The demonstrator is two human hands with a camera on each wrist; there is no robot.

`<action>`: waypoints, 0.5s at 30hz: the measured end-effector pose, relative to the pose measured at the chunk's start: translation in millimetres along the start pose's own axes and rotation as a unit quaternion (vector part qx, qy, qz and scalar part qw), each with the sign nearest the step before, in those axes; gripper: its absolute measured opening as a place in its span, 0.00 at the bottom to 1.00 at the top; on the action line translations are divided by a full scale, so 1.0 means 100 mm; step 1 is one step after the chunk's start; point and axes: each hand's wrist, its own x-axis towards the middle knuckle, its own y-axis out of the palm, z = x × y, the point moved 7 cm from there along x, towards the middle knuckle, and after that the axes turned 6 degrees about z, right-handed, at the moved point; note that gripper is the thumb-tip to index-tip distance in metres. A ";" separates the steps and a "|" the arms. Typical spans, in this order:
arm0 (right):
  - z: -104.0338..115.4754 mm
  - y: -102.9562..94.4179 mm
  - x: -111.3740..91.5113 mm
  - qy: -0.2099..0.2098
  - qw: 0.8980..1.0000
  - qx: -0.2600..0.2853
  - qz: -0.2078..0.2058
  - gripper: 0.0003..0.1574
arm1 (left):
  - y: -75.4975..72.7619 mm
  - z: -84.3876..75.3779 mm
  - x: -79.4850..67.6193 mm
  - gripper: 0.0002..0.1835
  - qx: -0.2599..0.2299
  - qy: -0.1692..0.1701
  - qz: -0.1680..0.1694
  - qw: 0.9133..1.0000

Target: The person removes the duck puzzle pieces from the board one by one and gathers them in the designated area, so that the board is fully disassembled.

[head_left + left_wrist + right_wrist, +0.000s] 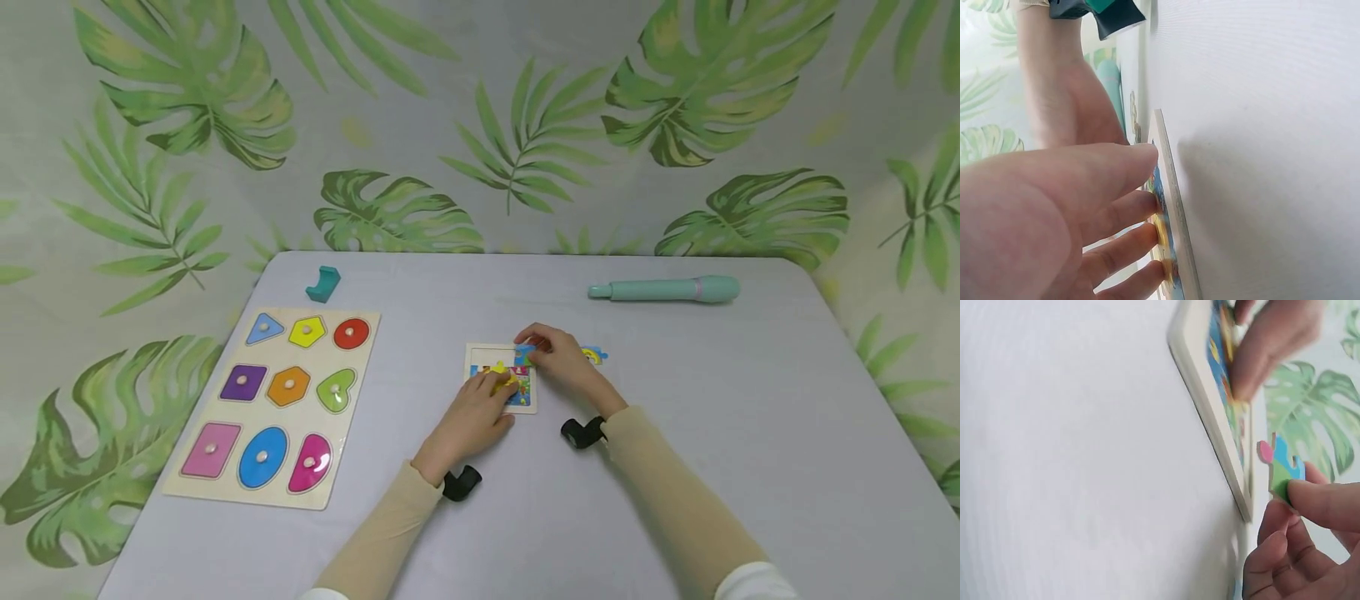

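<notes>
A small jigsaw puzzle in a pale wooden frame (529, 409) lies on the table, its lower part filled with colourful pieces and bare wood showing at the upper left. My left hand (472, 410) rests over it, the fairly straight fingers (1125, 250) touching its picture surface. Between thumb and fingers, my right hand (558, 358) pinches a blue and green puzzle piece (1285, 467) with a pink knob, raised over the frame's upper right part. Just beyond the right hand lies another puzzle piece (595, 355) with a rainbow on it, partly hidden by that hand.
On the left lies a wooden peg board (281, 427) with several knobbed coloured shapes. Above it stands a small teal block (324, 284) with a curved notch. A mint-green stick-shaped object (663, 289) lies near the table's back right edge.
</notes>
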 end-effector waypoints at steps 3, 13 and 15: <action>-0.08 -0.14 -0.05 0.010 0.999 0.038 -0.005 0.15 | 0.00 0.00 0.00 0.25 -0.002 -0.002 0.004 1.000; -0.48 -0.76 -0.40 0.066 0.996 0.052 -0.015 0.18 | 0.01 0.00 -0.01 0.25 -0.004 -0.002 0.002 1.000; -0.54 -0.85 -0.46 0.078 0.996 0.050 -0.016 0.18 | 0.01 0.00 -0.01 0.25 -0.004 -0.001 0.000 1.000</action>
